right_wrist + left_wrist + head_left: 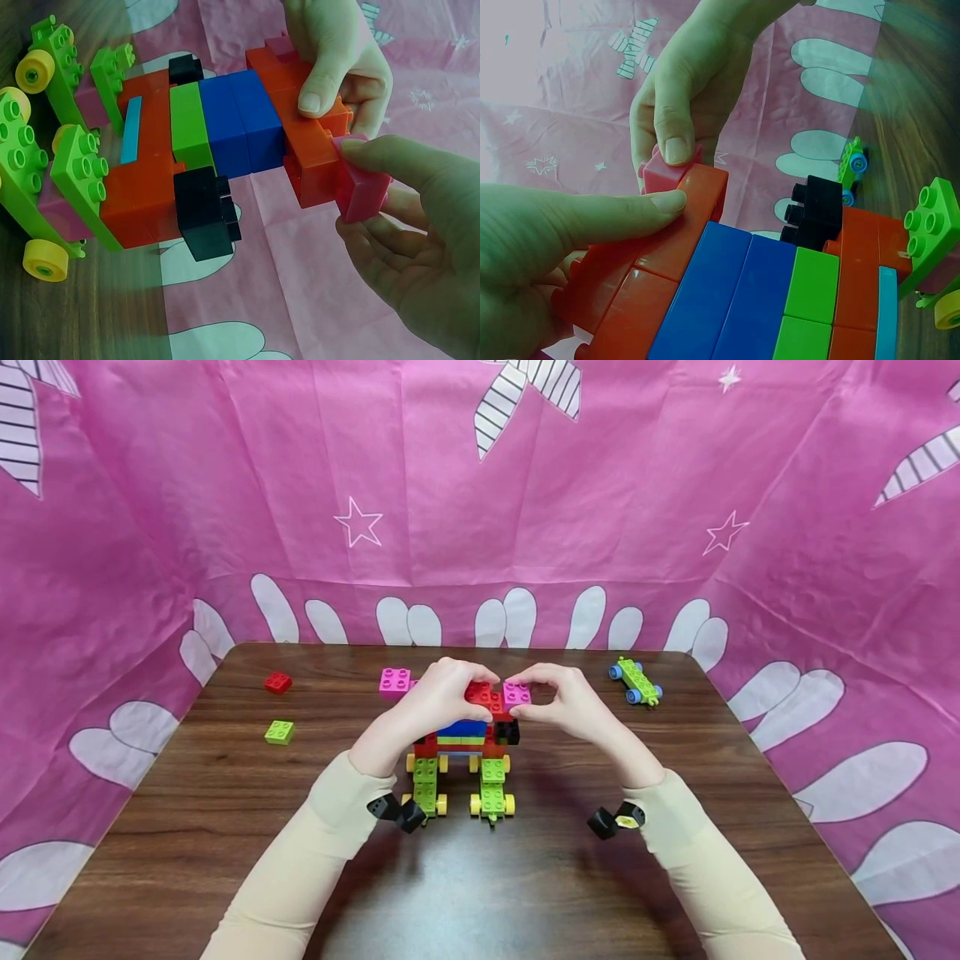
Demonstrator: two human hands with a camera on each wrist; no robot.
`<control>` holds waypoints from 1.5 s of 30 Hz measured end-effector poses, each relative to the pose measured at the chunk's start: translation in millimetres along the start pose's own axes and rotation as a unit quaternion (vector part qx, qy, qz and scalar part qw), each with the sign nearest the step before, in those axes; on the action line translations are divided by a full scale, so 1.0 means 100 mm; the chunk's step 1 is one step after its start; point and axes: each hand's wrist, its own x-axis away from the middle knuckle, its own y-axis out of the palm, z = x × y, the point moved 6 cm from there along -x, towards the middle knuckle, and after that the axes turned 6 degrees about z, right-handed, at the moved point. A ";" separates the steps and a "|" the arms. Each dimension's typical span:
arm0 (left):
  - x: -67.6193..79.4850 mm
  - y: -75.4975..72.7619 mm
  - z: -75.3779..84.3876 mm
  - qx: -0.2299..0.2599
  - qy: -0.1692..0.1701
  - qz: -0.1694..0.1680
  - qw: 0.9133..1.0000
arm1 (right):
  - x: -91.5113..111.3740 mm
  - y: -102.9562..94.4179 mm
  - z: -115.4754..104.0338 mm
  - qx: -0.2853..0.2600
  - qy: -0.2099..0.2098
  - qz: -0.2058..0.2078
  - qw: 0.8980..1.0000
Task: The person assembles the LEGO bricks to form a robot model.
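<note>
A brick figure stands mid-table on lime wheeled bases [492, 789] with yellow wheels. Its body has lime, red and blue bricks [240, 124], and a black brick [202, 214] sticks out at the side. My left hand [442, 697] holds the red bricks [694, 225] at the top, its thumb lying along them. With thumb and fingers my right hand [566, 697] pinches a pink brick [364, 184] against the outer end of the red row. Whether its studs are fully seated I cannot tell. Another pink brick [394, 682] shows beyond the left hand.
On the left of the brown table [187, 793] lie a loose red brick [278, 682] and a lime brick [280, 732]. At the back right is a lime wheeled base [637, 683] with blue wheels. Pink cloth [450, 527] hangs behind and at both sides.
</note>
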 end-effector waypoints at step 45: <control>0.01 0.00 0.00 -0.008 -0.008 -0.004 1.000 | -0.01 0.00 -0.01 0.016 0.017 -0.018 1.000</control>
